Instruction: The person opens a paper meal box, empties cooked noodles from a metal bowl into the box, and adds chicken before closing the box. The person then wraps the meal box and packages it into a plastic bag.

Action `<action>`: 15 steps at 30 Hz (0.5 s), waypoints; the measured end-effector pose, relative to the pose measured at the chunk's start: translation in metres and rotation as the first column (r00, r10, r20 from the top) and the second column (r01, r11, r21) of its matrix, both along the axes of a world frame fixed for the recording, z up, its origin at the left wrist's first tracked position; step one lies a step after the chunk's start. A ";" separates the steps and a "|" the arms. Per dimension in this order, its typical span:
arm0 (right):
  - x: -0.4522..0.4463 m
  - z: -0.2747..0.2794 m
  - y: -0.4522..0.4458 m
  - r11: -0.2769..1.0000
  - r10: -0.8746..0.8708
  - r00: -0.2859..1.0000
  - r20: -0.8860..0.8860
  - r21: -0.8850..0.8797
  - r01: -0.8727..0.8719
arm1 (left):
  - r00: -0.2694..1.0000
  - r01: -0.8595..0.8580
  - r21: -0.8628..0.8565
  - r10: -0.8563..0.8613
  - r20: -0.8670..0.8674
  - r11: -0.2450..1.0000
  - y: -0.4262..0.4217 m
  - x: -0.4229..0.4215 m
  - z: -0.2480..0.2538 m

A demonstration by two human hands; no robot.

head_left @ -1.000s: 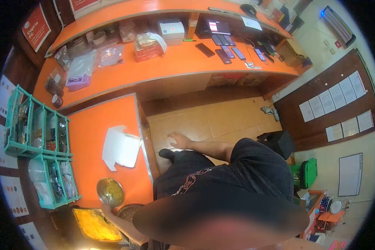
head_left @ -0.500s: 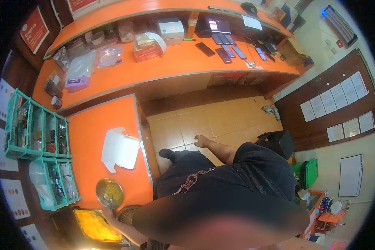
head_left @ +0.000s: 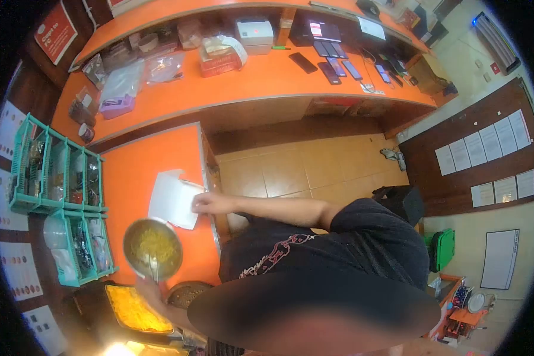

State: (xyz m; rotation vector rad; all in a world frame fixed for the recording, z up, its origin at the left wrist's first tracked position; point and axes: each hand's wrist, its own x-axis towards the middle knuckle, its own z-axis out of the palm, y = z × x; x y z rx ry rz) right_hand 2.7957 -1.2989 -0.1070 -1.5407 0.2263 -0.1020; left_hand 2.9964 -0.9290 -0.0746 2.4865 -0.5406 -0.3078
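A steel bowl (head_left: 175, 252) with yellow food in it is tilted above the orange counter. My left hand (head_left: 149, 291) grips the bowl at its near rim; a shiny metal utensil (head_left: 153, 268) rests inside, its kind unclear. Just beyond the bowl lies an open white carton box (head_left: 173, 199) on the counter. My right hand (head_left: 210, 203) is at the box's right edge with its fingers curled onto it. Below the bowl sits a tray of yellow food (head_left: 133, 308), and a dark round pan (head_left: 187, 292) stands beside my left forearm.
Green plastic baskets (head_left: 56, 172) filled with packets line the counter's left edge. Along the back, a long orange counter (head_left: 237, 80) carries phones (head_left: 329, 72), a white printer (head_left: 255, 38) and plastic bags (head_left: 163, 68). A bright lamp glows at the bottom left.
The bowl has come up and toward the box in my left hand. My right hand, earlier hanging over the floor, has swung left onto the box edge. The view has shifted slightly.
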 end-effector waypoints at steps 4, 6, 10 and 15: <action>0.020 0.023 0.007 0.986 -0.082 0.997 0.018 -0.146 0.083 | 0.993 0.064 -0.109 -0.074 -0.090 0.992 -0.097 -0.040 0.043; 0.018 -0.008 -0.008 0.989 -0.135 0.991 -0.010 -0.067 0.134 | 0.966 0.073 -0.124 -0.101 -0.237 0.990 -0.128 -0.047 0.052; -0.015 0.031 -0.036 0.966 -0.201 0.979 -0.021 -0.169 0.195 | 0.949 0.294 0.078 -0.281 -0.144 0.953 -0.168 -0.030 0.024; -0.023 -0.006 -0.050 0.908 -0.412 0.911 0.013 0.084 0.410 | 0.939 0.345 0.295 -0.332 -0.095 0.891 -0.214 -0.025 0.001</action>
